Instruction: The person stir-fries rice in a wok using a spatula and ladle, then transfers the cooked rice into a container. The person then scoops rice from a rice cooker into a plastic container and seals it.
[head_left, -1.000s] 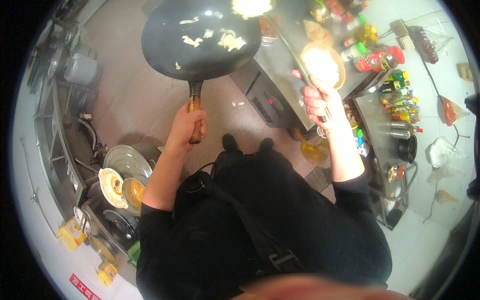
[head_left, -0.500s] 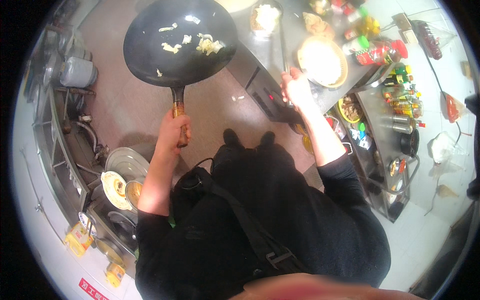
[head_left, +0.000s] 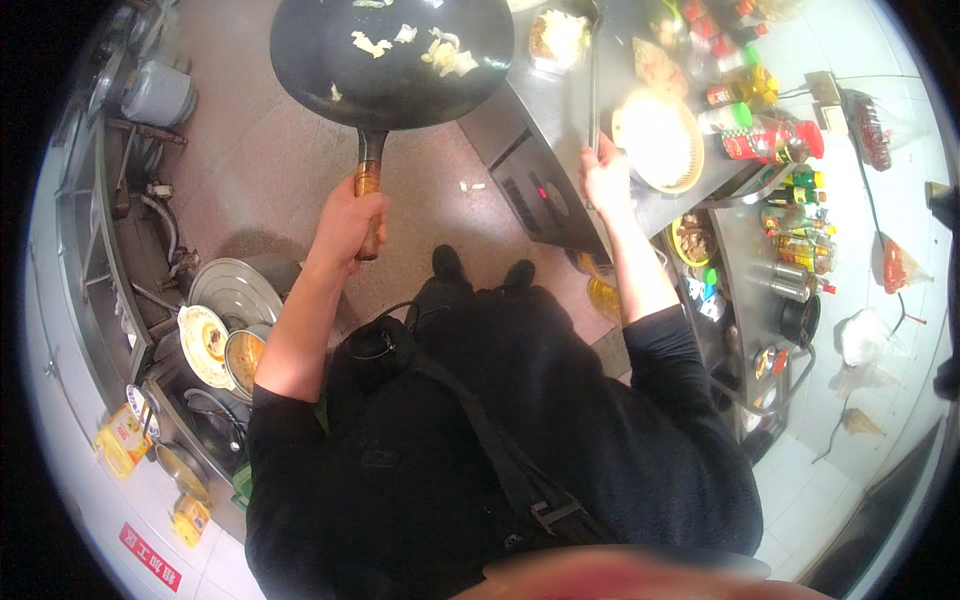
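My left hand (head_left: pixel 352 220) is wrapped round the wooden handle of a black wok (head_left: pixel 325 60), held out over the floor at the left front. Several pieces of pale cooked food (head_left: pixel 450 55) cling to its inside. My right hand (head_left: pixel 606 178) is closed round the lower end of a long, thin metal utensil (head_left: pixel 596 90). Its far end reaches the top of the picture, so I cannot make out its head. Left of the utensil stands a dish of pale chopped food (head_left: pixel 562 40). A cream basket (head_left: pixel 658 140), its inside washed out by glare, is right beside my right hand.
Sauce bottles and jars (head_left: pixel 770 138) line the counter's right side (head_left: pixel 552 100). A shelf with more bottles (head_left: pixel 805 220) and a yellow bowl of food (head_left: pixel 692 240) stands below. At left are stacked pans and lids (head_left: pixel 232 290). Food scraps (head_left: pixel 472 187) lie on the floor.
The view has shifted, moving the counter rightward in the picture. The wok has moved farther forward, with its far rim now cut off. The utensil has swung slightly away from the dish. Both grips stay closed.
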